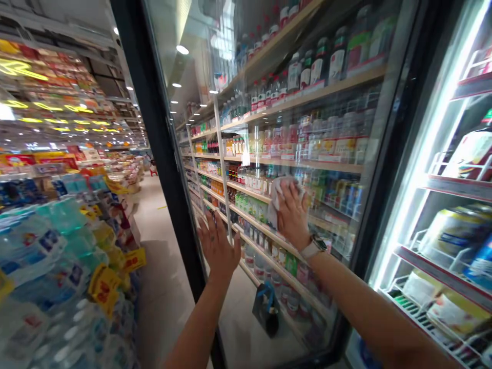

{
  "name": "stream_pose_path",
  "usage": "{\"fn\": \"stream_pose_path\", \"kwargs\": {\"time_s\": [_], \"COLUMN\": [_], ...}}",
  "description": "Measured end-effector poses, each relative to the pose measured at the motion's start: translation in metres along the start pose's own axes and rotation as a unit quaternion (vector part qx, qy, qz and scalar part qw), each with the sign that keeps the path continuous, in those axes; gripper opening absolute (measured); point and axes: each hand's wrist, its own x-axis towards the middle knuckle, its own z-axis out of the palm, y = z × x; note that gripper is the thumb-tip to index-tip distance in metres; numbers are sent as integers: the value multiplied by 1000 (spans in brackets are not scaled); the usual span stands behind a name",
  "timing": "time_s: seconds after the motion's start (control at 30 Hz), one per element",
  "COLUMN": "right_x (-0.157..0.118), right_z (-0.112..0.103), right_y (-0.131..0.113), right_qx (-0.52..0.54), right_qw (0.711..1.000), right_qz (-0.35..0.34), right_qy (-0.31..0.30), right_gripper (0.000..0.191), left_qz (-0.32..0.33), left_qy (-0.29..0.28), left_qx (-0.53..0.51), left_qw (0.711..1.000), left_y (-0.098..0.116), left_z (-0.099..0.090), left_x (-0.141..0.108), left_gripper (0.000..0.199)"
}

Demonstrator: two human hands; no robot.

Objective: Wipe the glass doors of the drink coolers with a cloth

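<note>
My right hand (292, 218) presses a crumpled white cloth (280, 197) flat against the glass door (261, 123) of a refrigerated drinks case. A wristwatch with a pale strap (313, 247) sits on that wrist. My left hand (219, 246) rests on the same glass lower down and to the left, palm flat, fingers spread, holding nothing. Behind the glass stand wooden shelves (303, 92) packed with bottled drinks.
A black door frame (165, 154) runs along the left of the glass, beyond it a tiled aisle (163, 266) and shrink-wrapped bottled water (49, 256). To the right, a lit case (449, 241) holds cans. A dark bag (266, 310) shows low in the glass.
</note>
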Motion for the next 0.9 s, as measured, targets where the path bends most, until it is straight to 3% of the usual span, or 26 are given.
{"fn": "stream_pose_path", "kwargs": {"time_s": [0.1, 0.23, 0.43, 0.53, 0.63, 0.8, 0.9], "right_x": [19, -21, -129, -151, -124, -32, -18], "right_z": [-9, 0, 11, 7, -1, -20, -20], "right_y": [18, 19, 26, 35, 52, 82, 87], "right_qx": [0, -5, 1, 5, 0, -3, 13], "right_qw": [999, 999, 1000, 998, 996, 999, 999], "right_qz": [18, 2, -26, -64, -89, -30, -12], "right_qy": [50, 54, 11, 11, -3, 17, 30], "right_gripper": [60, 57, 42, 37, 41, 53, 55], "left_qz": [43, 83, 87, 87, 90, 92, 93], "left_qy": [-10, -23, -10, -18, -18, -8, -6], "left_qx": [-32, -19, 31, 43, 59, 71, 63], "left_qw": [999, 996, 996, 995, 994, 993, 994], "left_y": [45, 88, 94, 93, 93, 90, 88], "left_z": [11, 30, 34, 33, 35, 39, 41], "left_x": [-5, -19, -25, -25, -26, -24, -23], "left_gripper": [72, 66, 64, 65, 65, 64, 64]}}
